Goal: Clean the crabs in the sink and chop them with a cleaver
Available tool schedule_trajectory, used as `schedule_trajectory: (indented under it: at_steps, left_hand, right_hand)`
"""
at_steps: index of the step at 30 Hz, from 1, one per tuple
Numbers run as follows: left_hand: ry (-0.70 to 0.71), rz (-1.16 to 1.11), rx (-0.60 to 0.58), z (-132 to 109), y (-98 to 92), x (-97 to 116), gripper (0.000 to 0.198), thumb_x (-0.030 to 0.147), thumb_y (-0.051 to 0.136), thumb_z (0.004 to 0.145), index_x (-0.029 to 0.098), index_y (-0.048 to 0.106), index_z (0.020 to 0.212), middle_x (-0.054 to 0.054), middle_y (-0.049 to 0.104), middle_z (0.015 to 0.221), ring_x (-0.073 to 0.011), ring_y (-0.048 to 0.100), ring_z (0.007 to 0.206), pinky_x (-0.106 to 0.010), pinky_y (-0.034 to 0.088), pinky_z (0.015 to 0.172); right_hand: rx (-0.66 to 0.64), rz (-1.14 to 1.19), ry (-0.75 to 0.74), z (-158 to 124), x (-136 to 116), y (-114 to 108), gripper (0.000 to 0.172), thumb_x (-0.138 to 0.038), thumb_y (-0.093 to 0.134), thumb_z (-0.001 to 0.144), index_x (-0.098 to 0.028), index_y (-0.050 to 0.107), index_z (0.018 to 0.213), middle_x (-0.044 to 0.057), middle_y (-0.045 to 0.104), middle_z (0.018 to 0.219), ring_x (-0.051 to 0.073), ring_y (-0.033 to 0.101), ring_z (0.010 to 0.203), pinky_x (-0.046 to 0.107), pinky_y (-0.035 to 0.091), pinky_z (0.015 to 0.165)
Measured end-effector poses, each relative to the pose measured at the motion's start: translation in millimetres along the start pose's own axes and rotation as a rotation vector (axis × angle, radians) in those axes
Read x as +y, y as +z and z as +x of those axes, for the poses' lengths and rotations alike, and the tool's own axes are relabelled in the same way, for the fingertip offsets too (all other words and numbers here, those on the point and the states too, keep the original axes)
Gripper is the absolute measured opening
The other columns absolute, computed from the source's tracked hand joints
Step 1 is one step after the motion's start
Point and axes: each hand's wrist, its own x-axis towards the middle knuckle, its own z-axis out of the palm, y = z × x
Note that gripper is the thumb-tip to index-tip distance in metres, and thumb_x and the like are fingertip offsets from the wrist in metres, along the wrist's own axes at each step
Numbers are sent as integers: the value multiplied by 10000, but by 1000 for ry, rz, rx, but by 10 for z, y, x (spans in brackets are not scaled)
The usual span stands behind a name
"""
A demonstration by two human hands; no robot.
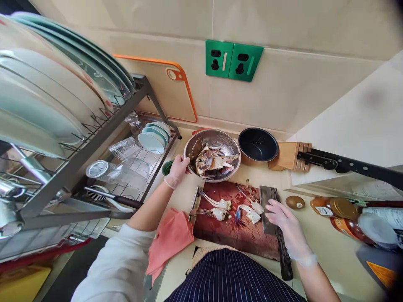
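Left hand: gloved, fingers curled over the near-left rim of the metal colander, gripping it.
Right hand: gloved, open and flat on the cleaver, not gripping.
Cleaver: lies along the right edge of the red cutting board, long axis running away from the person, handle toward them.
Crab pieces: mid-board, legs pointing left.
Room: bare worktop right of the board; dish rack crowds the left.
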Motion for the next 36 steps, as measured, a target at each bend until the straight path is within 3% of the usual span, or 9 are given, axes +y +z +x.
schedule_trajectory:
  at_steps: [5,9,12,16,19,23,28,33,36]
  left_hand:
    - [132,130,137,-661,-179,-249,215,377,590,835,205,464,856,35,546,712,-107,574,546,-226,449,553]
    - [332,527,-175,-1395,-177,-721,125,276,593,841,207,597,944,-71,678,971,-208,638,905,-327,497,822]
    - [420,933,-334,-1670,-33,-897,206,199,603,838,213,644,1040,-112,641,1229,-287,562,1140,-426,442,955]
    - [375,1308,-397,-1683,187,-870,339,149,618,815,215,631,1147,-115,574,1358,-348,459,1277,-507,388,1001]
    - [348,1437,-428,-1650,272,-850,258,122,579,829,201,653,1063,-125,650,1209,-337,515,1197,-494,378,986]
    - [327,1446,-451,-1693,281,-895,144,125,558,830,178,654,923,-122,687,1017,-307,581,1057,-452,381,950]
    - [276,1391,-485,-1792,271,-866,138,148,522,845,217,635,885,-58,698,884,-225,630,879,-363,406,882]
    - [272,1359,-395,-1706,301,-799,151,159,513,858,231,645,863,-61,697,871,-222,619,883,-344,401,884]
    - [327,1381,-387,-1536,301,-798,151,152,523,852,227,652,874,-57,693,868,-214,616,874,-345,390,911]
  right_hand:
    - [204,16,111,-367,477,-519,735,-674,669,694,-170,611,1226,115,696,1151,244,683,967,348,540,883]
    - [136,-52,131,-429,592,-590,777,-731,632,670,-161,629,1199,119,712,1110,255,692,932,363,550,865]
    - [68,-100,109,-385,625,-637,779,-740,615,651,-155,642,1164,117,722,1068,251,691,900,357,551,849]
    - [41,-169,28,-239,772,-801,712,-701,570,700,-167,634,1166,116,710,1096,249,682,921,357,538,857]
    - [58,-361,-65,-133,964,-926,658,-659,529,735,-188,628,1182,109,704,1096,260,672,938,386,505,902]
    - [27,-618,-123,-88,1183,-977,723,-673,507,733,-199,582,1273,86,695,990,263,664,892,395,499,860]
    - [-58,-702,-70,-109,1244,-891,796,-671,505,744,-186,488,1375,132,681,1130,295,674,986,409,499,853]
    - [-77,-825,-54,-60,1166,-797,694,-554,461,801,-191,424,1390,151,623,1288,319,638,1109,415,488,872]
    - [-54,-817,-40,-20,1182,-835,576,-490,442,790,-181,498,1273,147,674,1187,314,658,1056,402,490,856]
